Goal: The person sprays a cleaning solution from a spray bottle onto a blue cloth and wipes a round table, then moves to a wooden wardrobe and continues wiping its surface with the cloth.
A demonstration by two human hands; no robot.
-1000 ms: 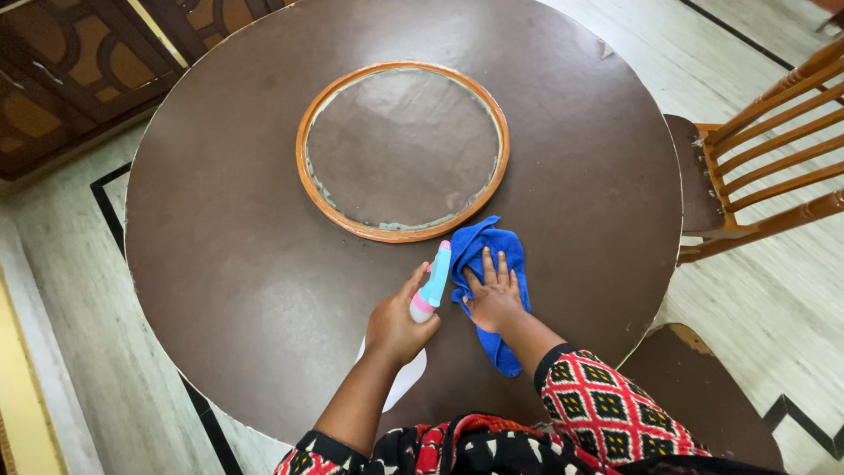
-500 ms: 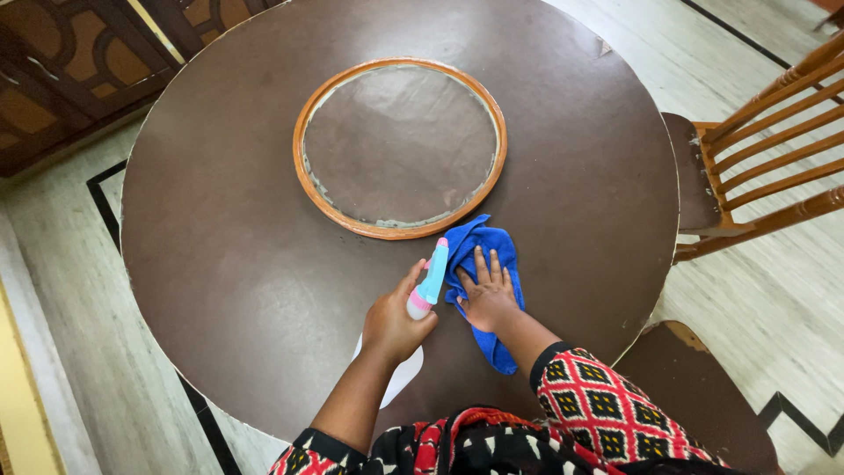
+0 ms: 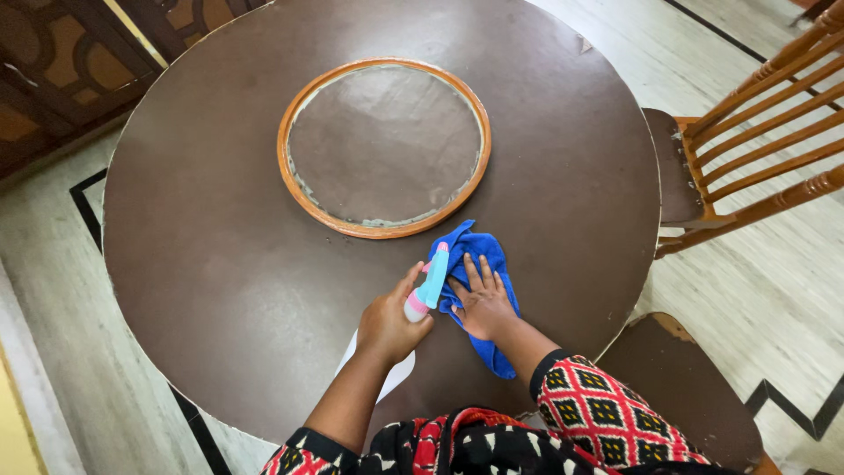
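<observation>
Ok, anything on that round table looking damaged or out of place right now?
Yes: the round table has a small chip in its far right edge, and pale crusty residue lines the near inner rim of the orange ring. The blue cloth lies bunched under the right hand.

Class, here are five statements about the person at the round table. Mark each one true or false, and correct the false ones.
1. The right hand lies flat on a blue cloth. True.
2. The left hand holds a spray bottle. True.
3. The cloth lies inside the ring. False: it lies on the table, just outside the ring's near edge.
4. The table is square. False: it is round.
5. A wooden chair stands at the table's right side. True.
</observation>
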